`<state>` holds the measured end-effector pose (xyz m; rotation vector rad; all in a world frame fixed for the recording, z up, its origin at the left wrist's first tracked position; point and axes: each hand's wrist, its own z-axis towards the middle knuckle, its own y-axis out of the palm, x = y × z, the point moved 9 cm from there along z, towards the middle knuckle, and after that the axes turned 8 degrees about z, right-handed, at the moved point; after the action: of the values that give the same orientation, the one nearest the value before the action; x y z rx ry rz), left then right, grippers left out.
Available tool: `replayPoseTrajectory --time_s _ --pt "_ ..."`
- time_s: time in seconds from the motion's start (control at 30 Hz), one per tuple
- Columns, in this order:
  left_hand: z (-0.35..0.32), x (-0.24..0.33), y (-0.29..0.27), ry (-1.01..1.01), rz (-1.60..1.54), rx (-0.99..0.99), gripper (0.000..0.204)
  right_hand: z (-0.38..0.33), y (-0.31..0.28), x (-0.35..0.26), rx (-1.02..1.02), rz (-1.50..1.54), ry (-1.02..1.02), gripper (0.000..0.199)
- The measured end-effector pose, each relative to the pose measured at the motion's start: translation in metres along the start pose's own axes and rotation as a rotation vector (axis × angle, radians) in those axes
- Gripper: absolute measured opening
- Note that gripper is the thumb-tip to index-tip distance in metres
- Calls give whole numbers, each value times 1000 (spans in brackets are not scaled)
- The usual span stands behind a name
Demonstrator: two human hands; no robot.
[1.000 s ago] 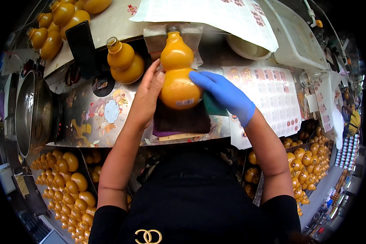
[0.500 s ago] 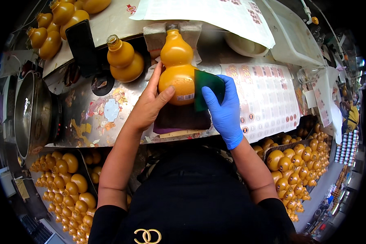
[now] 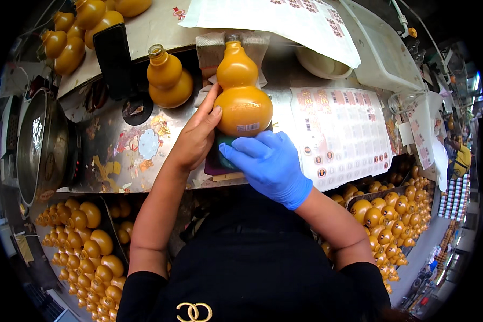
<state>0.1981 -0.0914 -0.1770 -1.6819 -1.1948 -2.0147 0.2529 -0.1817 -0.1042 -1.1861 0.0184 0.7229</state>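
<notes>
Gourd-shaped bottle (image 3: 244, 112) sits near table's (image 3: 102, 145) front edge, long axis front-to-back, neck pointing away. Left hand (image 3: 197, 137) nearest, gripping left flank, bottle to its right. Gloved right hand (image 3: 265, 161) pinching green sheet (image 3: 225, 140), just nearside of base.

The gourd-shaped bottle (image 3: 245, 109) is amber-yellow, marked with a small white patch (image 3: 248, 127) of dark stripes, while the right hand (image 3: 268, 163) wears plain bright blue beside a dark green piece (image 3: 225, 143). Silver-grey shows on the bench (image 3: 110, 142), blotched with yellow, red and pale blue, and the white label sheet (image 3: 341, 137) carries rows of reddish and dark prints. The shirt (image 3: 247, 252) is black with a gold emblem (image 3: 194, 312).
</notes>
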Motion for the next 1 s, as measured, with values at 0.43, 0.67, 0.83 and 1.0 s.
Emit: replayPoseTrajectory --time_s 0.43,0.67,0.83,1.0 --pt "1 -1 -7 -22 8 119 67 69 -28 105 -179 638 298 32" --pt "14 8 -5 47 435 297 72 62 -47 111 158 515 304 29" --pt "12 3 -7 74 345 303 61 1 -35 86 535 733 453 34" --pt "9 0 -12 157 542 364 62 -40 -6 105 643 640 566 37"
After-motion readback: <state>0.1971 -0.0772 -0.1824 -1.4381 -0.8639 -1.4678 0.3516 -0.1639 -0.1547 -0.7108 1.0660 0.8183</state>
